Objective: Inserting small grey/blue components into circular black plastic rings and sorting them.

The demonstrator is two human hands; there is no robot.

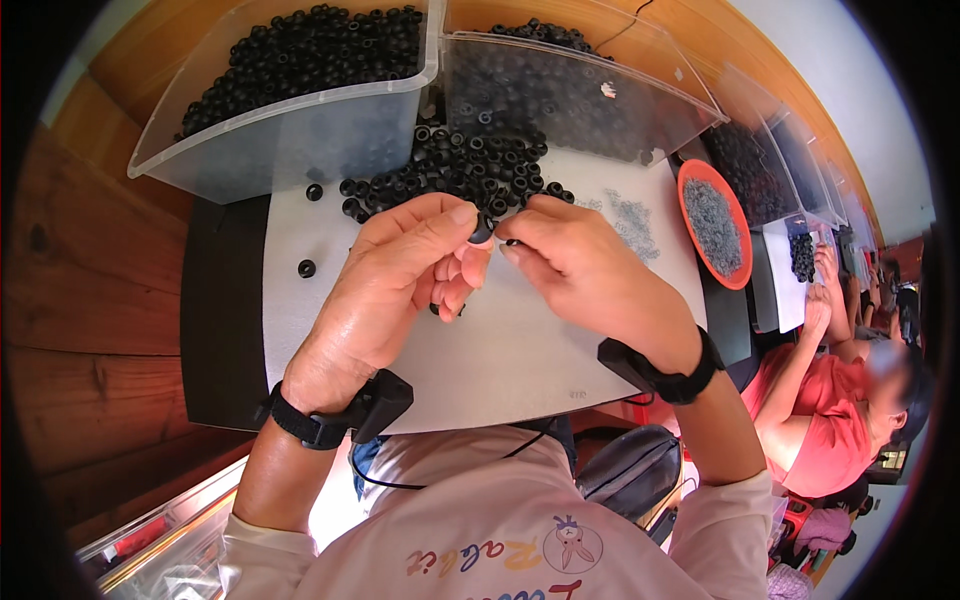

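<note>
1. Presently both hands meet over the white sheet [500,360] on the dark tabletop [222,320], just on the near side of a heap of black pieces [480,170].
2. Left hand [385,265]: thumb and forefinger pinch one rounded black piece [482,233]; remaining fingers curl below. Something black also shows by those lower fingers; cannot tell if held.
3. Right hand [595,265]: fingers drawn in, thumb and forefinger closed on a small dark bit [513,242], just beside the left hand's piece. Its shape is too small to make out.
4. Two loose pieces lie left of the heap: one upper [314,192], one lower [307,268].
5. Behind, side by side: left bin [270,155] and right bin [600,100], both see-through plastic, filled with similar black pieces.
6. Grayish clear bits [632,222] lie scattered on the sheet, right of the heap. More fill an orange-red bowl [743,272] farther right.
7. Black wristbands on both wrists, each with a boxy dark unit.
8. Far right: a co-worker in a red shirt [815,425], hands raised near another cluster of black pieces [802,258].
</note>
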